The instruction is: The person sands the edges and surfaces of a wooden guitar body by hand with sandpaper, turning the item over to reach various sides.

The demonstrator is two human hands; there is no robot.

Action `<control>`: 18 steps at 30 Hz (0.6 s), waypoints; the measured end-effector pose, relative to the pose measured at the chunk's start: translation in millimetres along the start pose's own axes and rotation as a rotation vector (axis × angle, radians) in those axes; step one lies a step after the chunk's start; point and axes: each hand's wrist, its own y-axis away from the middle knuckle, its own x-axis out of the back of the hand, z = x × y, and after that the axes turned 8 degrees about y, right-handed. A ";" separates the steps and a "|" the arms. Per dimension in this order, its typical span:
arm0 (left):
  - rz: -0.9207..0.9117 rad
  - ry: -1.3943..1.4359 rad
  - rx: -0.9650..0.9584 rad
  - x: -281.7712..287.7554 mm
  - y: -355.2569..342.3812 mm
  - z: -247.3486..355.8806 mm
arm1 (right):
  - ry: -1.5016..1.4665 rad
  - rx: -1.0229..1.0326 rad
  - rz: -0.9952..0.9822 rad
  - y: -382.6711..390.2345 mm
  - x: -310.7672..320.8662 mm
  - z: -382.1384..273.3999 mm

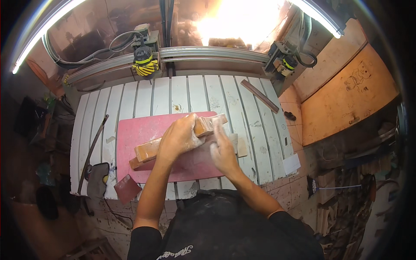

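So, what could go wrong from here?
The block seems to rest on a lower piece, so it might slip under the left hand. The right hand, at the block's right end, could catch a corner. The red sheet, at the front edge of the table, might get knocked off.

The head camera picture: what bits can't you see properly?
All in the head view:
- Middle of the wooden piece: hidden by the left hand.
- Part of the pink mat: hidden by the wooden piece and hands.
- What the right hand touches at its fingertips: too small and pale to tell.
- Whatever is behind the bright glare: washed out.
- Black shirt: cut off by the lower edge.
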 end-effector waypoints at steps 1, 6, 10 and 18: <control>-0.003 0.026 -0.006 1.7 0.2 -3.2 | -0.120 0.041 0.018 1.9 0.2 -14.7; -0.006 0.021 -0.017 -1.1 -7.3 -9.7 | -0.167 -0.052 -0.037 -1.2 -13.3 18.7; -0.005 0.052 -0.050 7.1 -11.5 -14.3 | -0.200 0.091 0.002 -4.6 -9.7 -21.3; 0.022 0.002 -0.094 7.6 -12.9 -20.0 | -0.232 -0.006 -0.059 -10.2 -13.6 -11.4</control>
